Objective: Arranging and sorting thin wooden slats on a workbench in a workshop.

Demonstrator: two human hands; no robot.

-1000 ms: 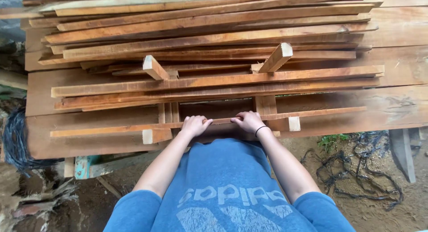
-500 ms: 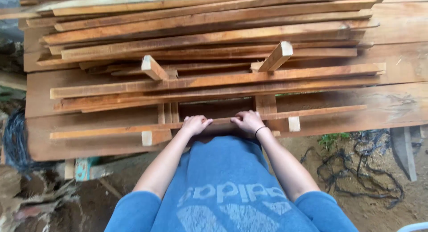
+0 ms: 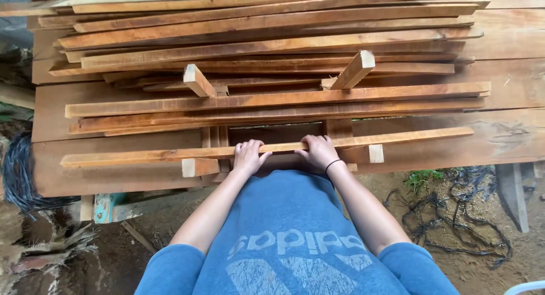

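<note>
Basically no change from a second ago: my left hand (image 3: 248,155) and right hand (image 3: 319,152) stay on the nearest long wooden slat (image 3: 170,154), fingers curled over its top edge, grasping it. Slat still lies flat at the front of the plank stack (image 3: 272,51), resting on short cross blocks (image 3: 198,167). Nothing lifted yet, I judge.

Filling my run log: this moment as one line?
left hand: on wooden slat | right hand: on same slat | behind: stacked planks
</note>
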